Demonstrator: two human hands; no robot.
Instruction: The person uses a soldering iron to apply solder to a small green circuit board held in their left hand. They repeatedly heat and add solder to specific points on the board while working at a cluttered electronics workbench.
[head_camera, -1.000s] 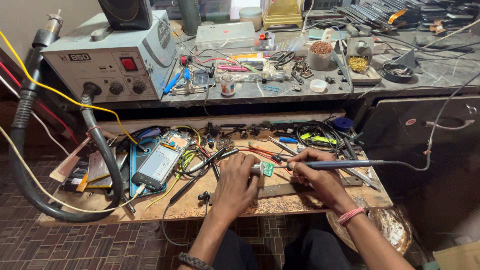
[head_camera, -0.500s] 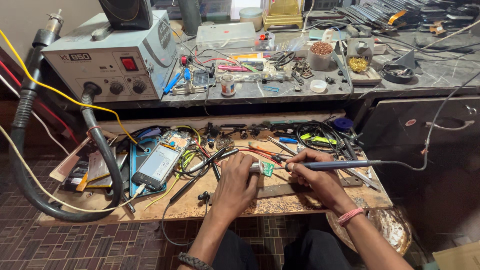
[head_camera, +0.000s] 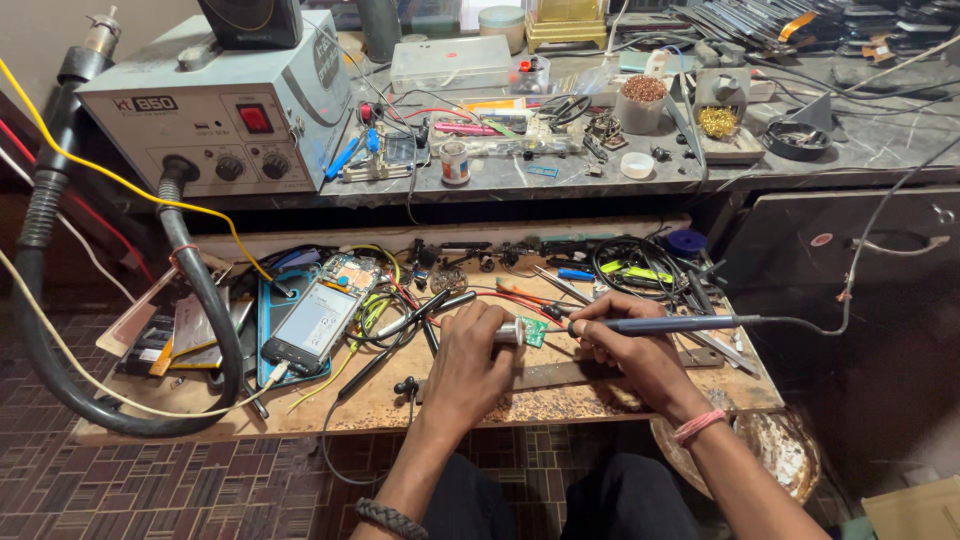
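Observation:
A small green circuit board (head_camera: 532, 332) lies on the wooden work shelf (head_camera: 200, 395), near its middle. My left hand (head_camera: 470, 365) rests on the shelf and pinches a small silvery cylindrical part (head_camera: 508, 333) against the board's left edge. My right hand (head_camera: 625, 345) grips a blue-handled soldering iron (head_camera: 660, 323) like a pen. Its tip points left at the board. The iron's grey cord (head_camera: 850, 290) runs off to the right. A flat metal ruler (head_camera: 560, 375) lies under both hands.
A phone (head_camera: 312, 325) with its screen up lies left of my hands among loose cables, probes and phone parts. A grey rework station (head_camera: 225, 110) with a thick black hose (head_camera: 205, 300) stands at the back left. The marble counter (head_camera: 880, 150) behind holds small containers, solder and tools.
Both hands stay at the circuit board. The soldering iron's tip has shifted only slightly at the board.

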